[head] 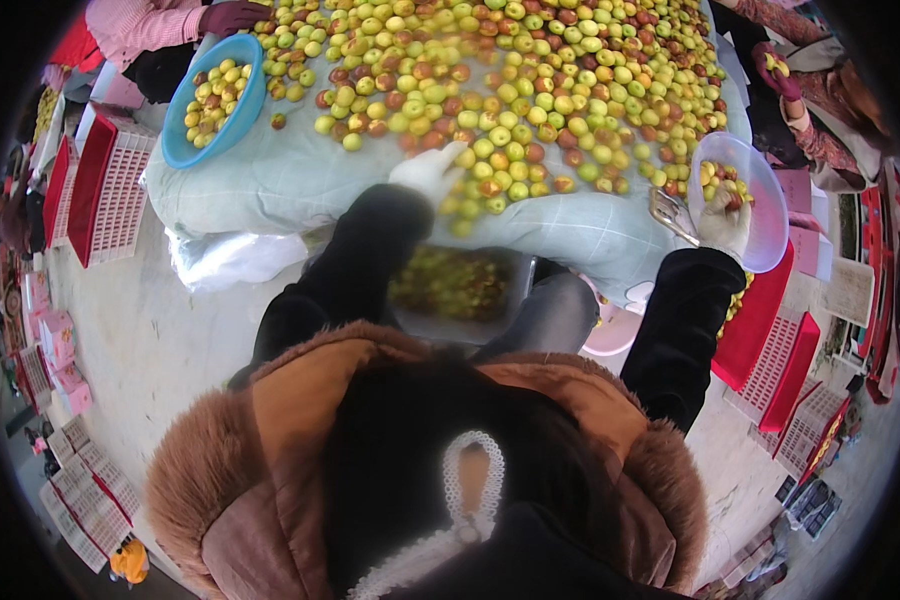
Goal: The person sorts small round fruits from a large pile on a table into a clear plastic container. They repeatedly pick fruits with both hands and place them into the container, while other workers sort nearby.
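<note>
Many green and reddish-brown jujube fruits (pixel 499 157) lie spread over a table covered with a pale blue-green cloth (pixel 270 180). My left hand (pixel 429 174), in a white glove, is at the near edge of the pile, touching or close to the fruits; motion blurs it, and whether its fingers hold one cannot be told. On the right, my gloved right hand (pixel 726 223) is over a translucent purple-white basin (pixel 769 217) with fruits in it, its fingers curled on a reddish fruit (pixel 735 201). A smartphone (pixel 673 214) lies on the cloth beside this basin.
A blue basin (pixel 251 97) of fruits stands at the left. Below the table edge is a container (pixel 529 281) of fruits between my legs, with a pink basin (pixel 615 330) nearby. Red and white crates (pixel 116 187) flank the table. Co-workers' gloved hands (pixel 234 16) show at both far sides.
</note>
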`<action>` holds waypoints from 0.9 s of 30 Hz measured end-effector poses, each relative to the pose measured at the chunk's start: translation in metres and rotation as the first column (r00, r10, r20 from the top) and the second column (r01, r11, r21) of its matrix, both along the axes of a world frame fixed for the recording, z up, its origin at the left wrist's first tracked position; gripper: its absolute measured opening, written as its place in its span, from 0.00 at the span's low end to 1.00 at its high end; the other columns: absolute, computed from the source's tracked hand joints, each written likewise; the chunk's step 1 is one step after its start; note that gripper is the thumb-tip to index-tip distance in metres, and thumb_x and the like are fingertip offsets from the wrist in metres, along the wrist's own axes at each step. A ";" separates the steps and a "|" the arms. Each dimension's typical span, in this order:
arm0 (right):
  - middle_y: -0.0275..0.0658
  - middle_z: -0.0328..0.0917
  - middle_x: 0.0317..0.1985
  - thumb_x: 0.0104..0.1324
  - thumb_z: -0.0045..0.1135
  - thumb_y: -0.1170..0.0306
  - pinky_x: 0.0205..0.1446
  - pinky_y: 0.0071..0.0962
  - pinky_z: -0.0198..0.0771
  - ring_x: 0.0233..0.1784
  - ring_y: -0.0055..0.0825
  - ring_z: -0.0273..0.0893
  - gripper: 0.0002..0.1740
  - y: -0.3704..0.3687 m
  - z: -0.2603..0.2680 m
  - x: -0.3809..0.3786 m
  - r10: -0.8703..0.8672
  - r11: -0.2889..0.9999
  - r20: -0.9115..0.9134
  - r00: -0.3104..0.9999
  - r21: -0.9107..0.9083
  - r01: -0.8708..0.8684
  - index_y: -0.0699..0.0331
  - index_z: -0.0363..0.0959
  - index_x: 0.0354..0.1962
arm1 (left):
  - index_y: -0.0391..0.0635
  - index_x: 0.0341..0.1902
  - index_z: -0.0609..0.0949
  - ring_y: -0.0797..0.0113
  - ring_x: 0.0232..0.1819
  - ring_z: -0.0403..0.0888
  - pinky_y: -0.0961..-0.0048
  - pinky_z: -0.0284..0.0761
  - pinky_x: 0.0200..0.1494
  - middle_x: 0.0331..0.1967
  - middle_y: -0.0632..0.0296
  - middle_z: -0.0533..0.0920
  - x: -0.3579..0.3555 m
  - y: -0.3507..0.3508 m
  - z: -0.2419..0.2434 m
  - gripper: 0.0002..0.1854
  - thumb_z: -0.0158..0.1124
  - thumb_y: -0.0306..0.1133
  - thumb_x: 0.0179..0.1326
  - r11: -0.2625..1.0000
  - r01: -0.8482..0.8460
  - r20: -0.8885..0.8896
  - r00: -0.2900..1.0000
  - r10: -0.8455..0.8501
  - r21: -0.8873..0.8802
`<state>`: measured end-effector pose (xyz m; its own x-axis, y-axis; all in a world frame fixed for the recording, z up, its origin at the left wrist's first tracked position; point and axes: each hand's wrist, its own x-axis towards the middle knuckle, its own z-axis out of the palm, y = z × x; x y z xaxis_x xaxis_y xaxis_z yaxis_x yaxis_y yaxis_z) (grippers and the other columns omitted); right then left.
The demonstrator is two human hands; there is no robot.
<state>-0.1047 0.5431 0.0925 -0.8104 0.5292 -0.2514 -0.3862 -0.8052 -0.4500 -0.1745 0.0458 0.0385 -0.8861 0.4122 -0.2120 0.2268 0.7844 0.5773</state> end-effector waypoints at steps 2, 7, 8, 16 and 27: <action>0.45 0.71 0.51 0.71 0.45 0.61 0.51 0.31 0.76 0.52 0.37 0.73 0.25 0.023 0.002 0.017 -0.026 0.972 -0.057 0.998 -0.235 0.012 0.71 0.58 0.57 | 0.56 0.62 0.69 0.50 0.47 0.79 0.56 0.74 0.46 0.46 0.52 0.81 -0.011 0.012 0.012 0.27 0.59 0.46 0.59 0.980 0.107 0.008 0.994 -0.108 -0.168; 0.45 0.71 0.54 0.69 0.47 0.56 0.52 0.34 0.74 0.55 0.38 0.72 0.30 0.018 -0.002 0.019 -0.319 0.064 -0.135 0.938 -0.991 -0.121 0.70 0.59 0.59 | 0.48 0.59 0.71 0.51 0.46 0.80 0.56 0.74 0.46 0.42 0.51 0.82 -0.025 0.040 0.026 0.27 0.60 0.45 0.58 0.905 0.202 0.098 0.979 -0.178 -0.374; 0.45 0.72 0.54 0.69 0.48 0.55 0.52 0.35 0.74 0.54 0.37 0.72 0.30 0.011 -0.005 0.015 -0.400 -0.302 -0.129 0.908 -0.916 -0.263 0.69 0.60 0.59 | 0.47 0.58 0.72 0.51 0.46 0.80 0.56 0.74 0.46 0.42 0.51 0.82 -0.026 0.041 0.027 0.27 0.60 0.47 0.58 0.910 0.196 0.085 0.981 -0.177 -0.365; 0.49 0.73 0.54 0.60 0.53 0.47 0.62 0.34 0.65 0.57 0.42 0.73 0.35 -0.129 -0.039 -0.027 -0.263 -0.605 0.756 0.600 0.355 -0.713 0.56 0.65 0.61 | 0.40 0.51 0.77 0.59 0.31 0.80 0.64 0.75 0.36 0.32 0.50 0.82 -0.036 0.010 0.011 0.33 0.53 0.61 0.59 1.000 0.012 0.222 0.975 -0.009 -0.010; 0.51 0.65 0.61 0.56 0.64 0.57 0.64 0.33 0.62 0.66 0.41 0.64 0.40 -0.311 -0.018 -0.036 0.326 -0.310 0.609 0.723 0.791 -0.527 0.56 0.59 0.64 | 0.42 0.43 0.79 0.71 0.14 0.72 0.76 0.67 0.19 0.19 0.59 0.79 -0.012 0.022 0.009 0.33 0.44 0.64 0.65 0.620 -0.713 0.900 0.436 0.025 0.328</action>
<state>-0.1412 0.2317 0.0746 -0.9771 -0.2033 -0.0622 -0.0553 0.5256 -0.8489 -0.1862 0.0679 0.0471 -0.5632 0.3994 -0.7234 -0.7777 0.0397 0.6274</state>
